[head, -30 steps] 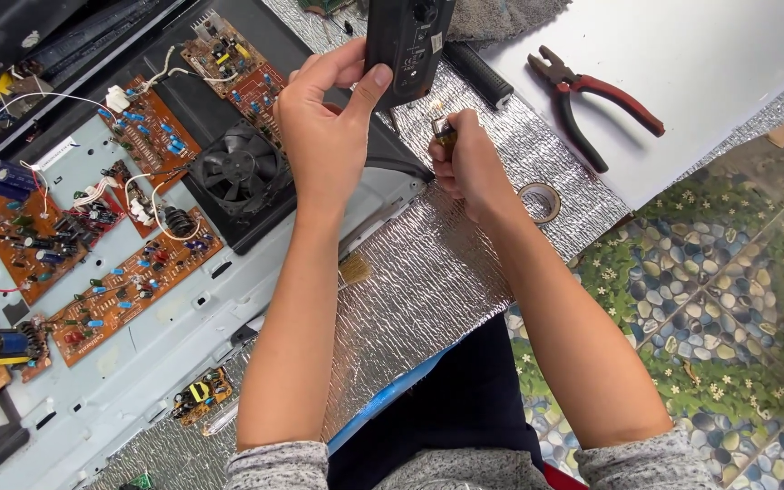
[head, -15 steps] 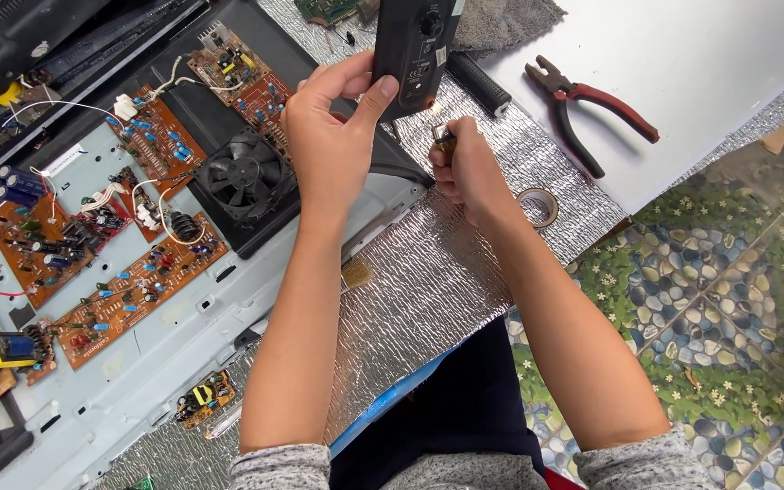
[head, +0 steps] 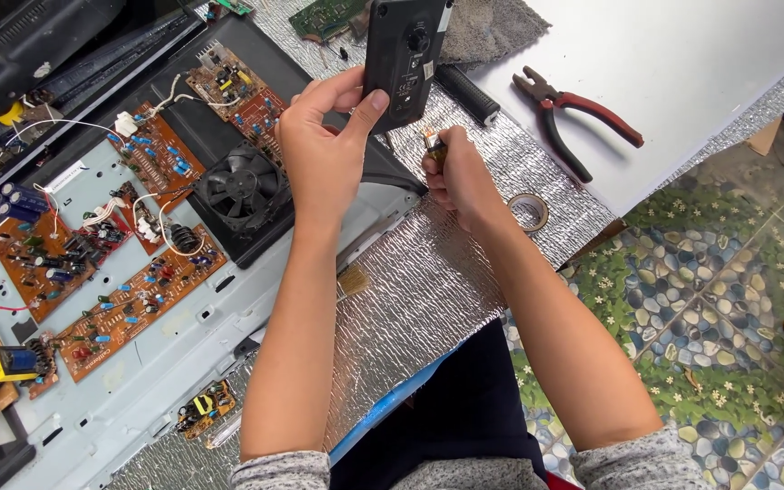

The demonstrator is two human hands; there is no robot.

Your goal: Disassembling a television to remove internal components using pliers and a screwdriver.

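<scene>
A flat black plastic panel (head: 404, 56) is pinched upright in the left hand (head: 324, 150) while a small yellow-handled tool (head: 433, 145) is clenched in the right hand (head: 460, 177), seemingly for unfastening; careful tip alignment is needed next.

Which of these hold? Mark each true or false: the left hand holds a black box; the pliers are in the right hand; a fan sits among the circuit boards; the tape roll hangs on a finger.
1. The left hand holds a black box: true.
2. The pliers are in the right hand: false, they lie on the white board.
3. A fan sits among the circuit boards: true.
4. The tape roll hangs on a finger: false, it lies on the foil mat.
</scene>
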